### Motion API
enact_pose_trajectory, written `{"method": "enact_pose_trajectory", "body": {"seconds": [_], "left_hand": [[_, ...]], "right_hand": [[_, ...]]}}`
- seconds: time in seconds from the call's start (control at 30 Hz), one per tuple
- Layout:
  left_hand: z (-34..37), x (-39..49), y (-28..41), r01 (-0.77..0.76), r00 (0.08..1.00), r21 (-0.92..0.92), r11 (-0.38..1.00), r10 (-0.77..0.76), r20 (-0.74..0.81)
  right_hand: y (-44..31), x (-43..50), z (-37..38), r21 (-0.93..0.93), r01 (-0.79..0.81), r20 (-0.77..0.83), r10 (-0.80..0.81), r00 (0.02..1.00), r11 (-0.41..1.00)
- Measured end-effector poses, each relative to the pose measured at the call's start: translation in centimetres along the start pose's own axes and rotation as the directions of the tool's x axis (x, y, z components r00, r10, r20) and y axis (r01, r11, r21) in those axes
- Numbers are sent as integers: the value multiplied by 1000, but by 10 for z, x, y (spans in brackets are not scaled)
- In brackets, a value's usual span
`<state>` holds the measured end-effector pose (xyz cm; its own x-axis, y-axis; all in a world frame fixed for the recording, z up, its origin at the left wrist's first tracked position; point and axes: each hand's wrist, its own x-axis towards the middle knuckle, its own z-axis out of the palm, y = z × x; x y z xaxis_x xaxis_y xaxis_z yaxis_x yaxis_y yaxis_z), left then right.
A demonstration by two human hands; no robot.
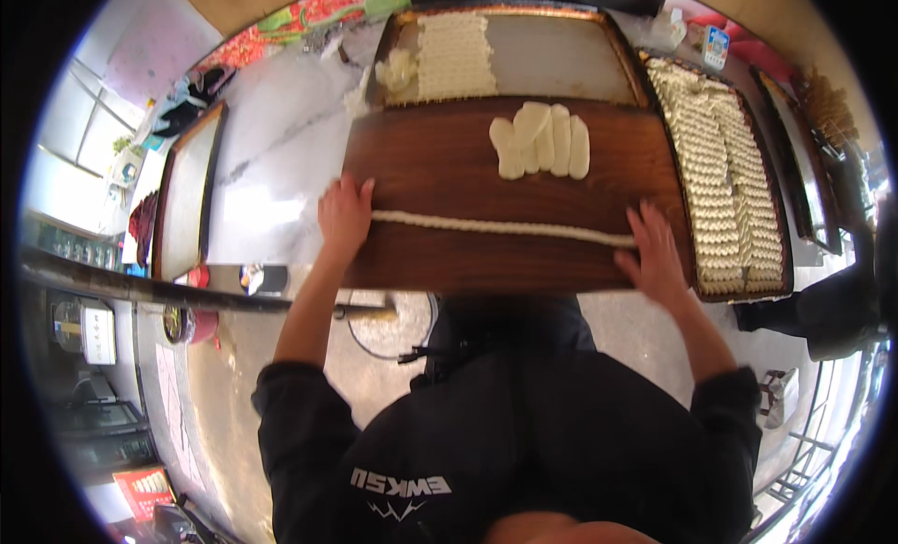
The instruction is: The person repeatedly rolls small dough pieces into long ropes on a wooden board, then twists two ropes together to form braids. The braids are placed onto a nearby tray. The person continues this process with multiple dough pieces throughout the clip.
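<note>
A long twisted rope of dough (491, 227) stretches across the dark wooden board (421, 151) before me. My left hand (346, 211) lies palm down over the rope's left end at the board's left edge, thumb apart from the fingers. Over the right end rests my right hand (656, 253), flat, with its fingers spread. Both ends of the rope are hidden beneath the hands. Farther back on the board lie several flat, oblong dough pieces (540, 143), side by side and partly overlapping.
Behind the board stands a metal tray (561, 53) with rows of twisted dough (456, 56) and a pale lump (396, 70). At right, another tray holds many dough twists (722, 186). Further trays stand at far left (188, 200) and far right (800, 158). A marble-patterned table (273, 144) extends left.
</note>
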<state>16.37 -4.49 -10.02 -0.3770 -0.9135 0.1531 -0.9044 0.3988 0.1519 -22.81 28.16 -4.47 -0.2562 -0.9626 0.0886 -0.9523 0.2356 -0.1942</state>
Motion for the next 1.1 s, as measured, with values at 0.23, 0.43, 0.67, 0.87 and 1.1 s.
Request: {"method": "enact_pose_trajectory", "body": {"seconds": [0.23, 0.43, 0.67, 0.87, 1.1], "left_hand": [[-59, -94, 48, -513, 848, -92, 853, 521, 99], [-44, -41, 25, -376, 916, -247, 893, 399, 50], [-18, -36, 0, -266, 962, 174, 948, 273, -19], [-28, -46, 11, -220, 943, 99, 970, 238, -234], [-72, -110, 1, -144, 924, -381, 913, 262, 279]], "right_hand": [[59, 37, 36, 366, 89, -169, -27, 985, 926], [42, 27, 8, 197, 217, -92, -202, 975, 956], [39, -7, -35, 260, -29, 344, -64, 937, 965], [47, -4, -35, 235, -278, 362, 182, 914, 931], [130, -61, -58, 547, -654, 694, 154, 703, 523]]}}
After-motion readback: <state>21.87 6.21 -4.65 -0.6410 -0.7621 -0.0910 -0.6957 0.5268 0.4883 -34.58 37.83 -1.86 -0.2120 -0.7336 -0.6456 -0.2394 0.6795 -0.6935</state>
